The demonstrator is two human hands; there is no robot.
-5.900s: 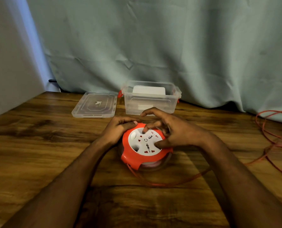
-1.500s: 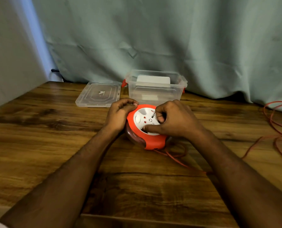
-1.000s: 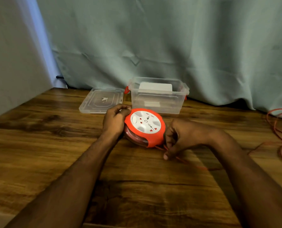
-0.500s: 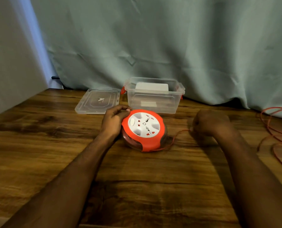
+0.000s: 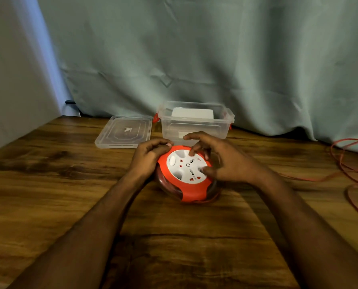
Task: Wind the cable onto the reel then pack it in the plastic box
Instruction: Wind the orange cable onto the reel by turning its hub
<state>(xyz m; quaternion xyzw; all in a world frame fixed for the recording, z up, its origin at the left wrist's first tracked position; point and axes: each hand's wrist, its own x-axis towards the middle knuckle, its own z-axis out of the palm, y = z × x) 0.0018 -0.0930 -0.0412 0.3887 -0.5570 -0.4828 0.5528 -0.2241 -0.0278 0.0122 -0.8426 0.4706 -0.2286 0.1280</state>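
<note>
A round orange reel (image 5: 191, 190) with a white socket face lies tilted on the wooden table (image 5: 49, 184). My left hand (image 5: 149, 157) grips its left rim. My right hand (image 5: 222, 161) rests on the white face, fingers spread, fingertips pressing on it. Red cable (image 5: 347, 172) runs from the reel's right side across the table and loops at the right edge. Some cable is wound inside the reel. The clear plastic box (image 5: 194, 126) with red latches stands open just behind the reel.
The box's clear lid (image 5: 125, 131) lies flat to the left of the box. A grey-green curtain (image 5: 194, 59) hangs behind the table. A grey wall (image 5: 11, 80) borders the table on the left.
My right hand, which had pulled the cable out to the right, has let it go and come back onto the reel's white face. My left hand has stayed on the rim.
</note>
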